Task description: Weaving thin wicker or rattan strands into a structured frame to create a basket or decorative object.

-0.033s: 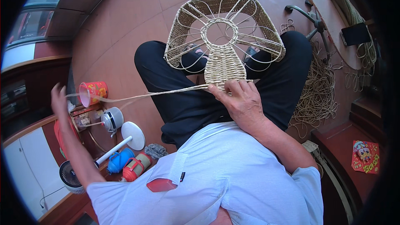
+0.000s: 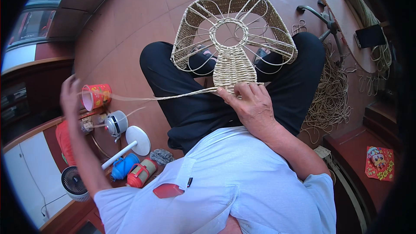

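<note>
Round-cornered, straw-coloured woven frame [image 2: 235, 66] at twelve o'clock, between my knees [image 2: 157, 63]; my right hand [image 2: 252, 104] clamped on its near edge. Pale twisted fibre cord [image 2: 186, 94] runs toward my blurred left hand [image 2: 70, 97] at nine o'clock; cannot tell whether those fingers are closed.

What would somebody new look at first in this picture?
Probably the big woven frame at top centre. Next, the pale cord that runs from the right hand, at the frame's lower end, toward the blurred left hand. Then the bright red bucket at the left, near that hand.
</note>
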A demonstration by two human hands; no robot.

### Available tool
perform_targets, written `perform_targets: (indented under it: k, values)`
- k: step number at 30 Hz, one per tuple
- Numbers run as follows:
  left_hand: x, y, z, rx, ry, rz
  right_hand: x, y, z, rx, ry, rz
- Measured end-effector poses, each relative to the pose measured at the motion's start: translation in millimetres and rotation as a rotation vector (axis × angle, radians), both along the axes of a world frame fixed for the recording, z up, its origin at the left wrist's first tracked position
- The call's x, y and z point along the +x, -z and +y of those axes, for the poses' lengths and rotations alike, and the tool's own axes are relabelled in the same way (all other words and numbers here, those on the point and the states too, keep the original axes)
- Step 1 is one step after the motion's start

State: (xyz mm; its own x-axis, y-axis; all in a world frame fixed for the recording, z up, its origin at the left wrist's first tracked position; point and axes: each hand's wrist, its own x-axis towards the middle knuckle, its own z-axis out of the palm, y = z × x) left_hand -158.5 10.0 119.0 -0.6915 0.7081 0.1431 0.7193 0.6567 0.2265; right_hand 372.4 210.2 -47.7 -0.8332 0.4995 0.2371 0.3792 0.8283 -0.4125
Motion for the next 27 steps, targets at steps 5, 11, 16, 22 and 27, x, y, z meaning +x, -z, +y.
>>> perform_targets:
  k: [5, 11, 16, 22, 27]
  values:
    - [260, 114, 83, 0.003, 0.543, -0.568, -3, -3, -1, 0.034, 0.046, -0.001]
    - [307, 140, 92, -0.032, 0.475, -0.622, -3, -3, 0, 0.032, 0.024, -0.017]
    - [263, 124, 79, 0.028, 0.434, -0.292, 0, 0, 1, 0.019, 0.007, -0.016]
    - [202, 52, 77, -0.085, 0.211, 0.257, 0, 2, 1, 0.005, 0.003, -0.015]
    - [312, 118, 84, 0.063, 0.440, -0.679, -2, 0, 0, 0.012, 0.009, 0.025]
